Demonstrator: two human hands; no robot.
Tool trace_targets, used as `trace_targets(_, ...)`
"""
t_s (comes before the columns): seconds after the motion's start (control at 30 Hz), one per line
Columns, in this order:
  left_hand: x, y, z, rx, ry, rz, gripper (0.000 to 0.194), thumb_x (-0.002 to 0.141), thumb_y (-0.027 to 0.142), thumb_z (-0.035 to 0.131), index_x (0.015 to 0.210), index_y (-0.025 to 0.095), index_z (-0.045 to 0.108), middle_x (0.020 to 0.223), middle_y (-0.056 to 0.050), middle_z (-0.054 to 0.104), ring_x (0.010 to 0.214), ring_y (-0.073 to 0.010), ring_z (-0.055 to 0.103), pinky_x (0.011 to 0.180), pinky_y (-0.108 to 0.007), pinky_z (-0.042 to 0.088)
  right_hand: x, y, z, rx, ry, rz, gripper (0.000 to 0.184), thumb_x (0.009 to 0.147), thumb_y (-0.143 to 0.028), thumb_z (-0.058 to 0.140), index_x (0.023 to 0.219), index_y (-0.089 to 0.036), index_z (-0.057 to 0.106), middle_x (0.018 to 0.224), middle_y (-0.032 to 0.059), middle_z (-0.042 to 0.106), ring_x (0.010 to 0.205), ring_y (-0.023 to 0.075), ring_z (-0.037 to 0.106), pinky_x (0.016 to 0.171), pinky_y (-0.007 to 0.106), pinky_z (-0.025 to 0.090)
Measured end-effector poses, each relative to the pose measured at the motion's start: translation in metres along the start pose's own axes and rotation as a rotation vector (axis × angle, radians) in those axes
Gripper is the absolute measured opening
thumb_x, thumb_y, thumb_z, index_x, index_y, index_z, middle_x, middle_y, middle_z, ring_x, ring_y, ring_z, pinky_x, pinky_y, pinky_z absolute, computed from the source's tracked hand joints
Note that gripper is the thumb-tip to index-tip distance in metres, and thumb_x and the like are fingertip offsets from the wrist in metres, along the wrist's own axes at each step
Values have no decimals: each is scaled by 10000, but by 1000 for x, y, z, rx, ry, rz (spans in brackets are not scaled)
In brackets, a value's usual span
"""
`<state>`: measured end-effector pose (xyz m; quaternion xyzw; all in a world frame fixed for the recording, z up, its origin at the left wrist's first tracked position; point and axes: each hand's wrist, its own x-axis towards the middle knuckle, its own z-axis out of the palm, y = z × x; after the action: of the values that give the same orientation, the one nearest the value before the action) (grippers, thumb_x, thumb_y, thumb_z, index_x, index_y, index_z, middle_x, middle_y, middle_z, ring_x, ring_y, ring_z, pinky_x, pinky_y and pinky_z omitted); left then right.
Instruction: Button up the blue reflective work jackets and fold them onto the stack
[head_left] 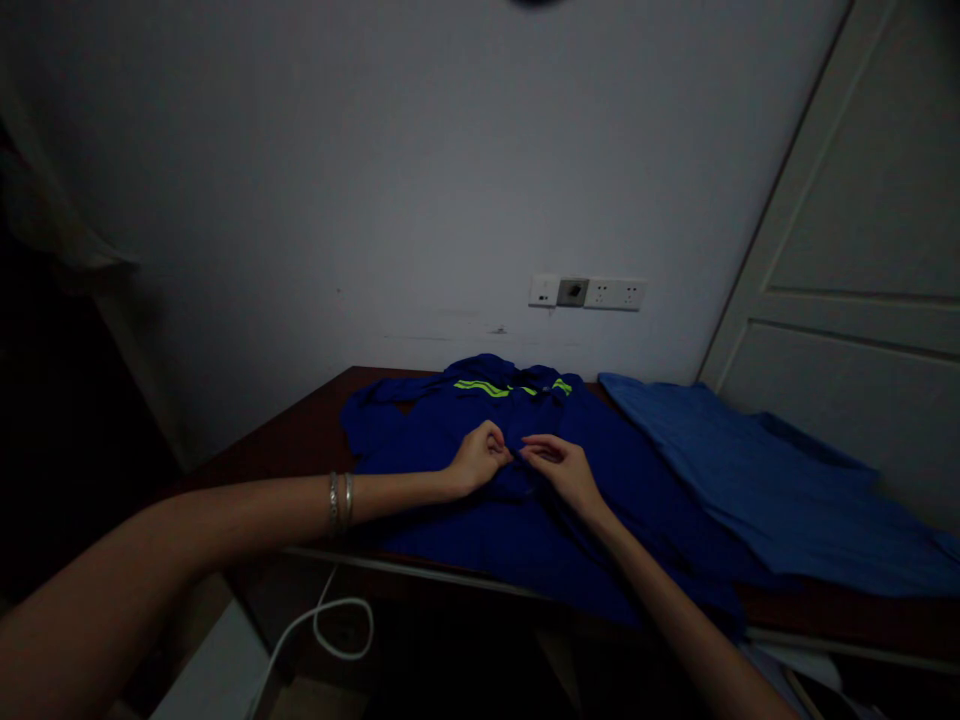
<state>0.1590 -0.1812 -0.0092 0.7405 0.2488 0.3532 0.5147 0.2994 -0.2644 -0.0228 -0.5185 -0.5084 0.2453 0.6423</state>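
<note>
From here, I see the table (277, 432) carrying the striped blue shirt (484, 525), probably freeing left hand (474, 462) and right hand (567, 474); both narrow their fingertips over it, gripping or not I can't tell.

Pale wall (420, 180), panelled door (862, 220), dim light
</note>
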Motion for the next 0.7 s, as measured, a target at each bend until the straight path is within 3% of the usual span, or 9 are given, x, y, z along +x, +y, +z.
trace_targets(0.17, -1, 4, 2, 16, 21, -23, 219, 599, 50, 574, 703, 170, 422, 539, 84, 509, 487, -49, 462, 476, -151, 312, -3, -4, 2, -82, 4, -116, 248, 637, -307, 670, 843, -169, 674, 784, 51, 687, 741, 184, 627, 713, 310, 479)
trace_targets(0.33, -1, 10, 2, 28, 24, -96, 252, 567, -7, 536, 712, 169, 430, 557, 76, 527, 484, -55, 458, 468, -159, 305, -6, -10, 3, -167, -37, -143, 243, 687, -288, 625, 904, -180, 642, 808, 41, 676, 765, 183, 628, 670, 285, 475)
trace_targets(0.53, 1, 24, 2, 94, 118, -219, 116, 646, 105, 565, 710, 160, 485, 524, 61, 495, 467, -67, 418, 455, -184, 288, -7, -12, 2, -329, -30, -301, 236, 737, -227, 570, 972, -216, 587, 801, 13, 670, 747, 175, 630, 741, 310, 462)
trace_targets(0.7, 0, 26, 1, 47, 83, -259, 222, 636, 121, 628, 775, 170, 461, 489, 87, 468, 435, -68, 406, 444, -183, 274, -7, -4, 4, -436, -39, -392, 253, 763, -194, 546, 1014, -216, 521, 831, 17, 653, 823, 180, 616, 801, 323, 438)
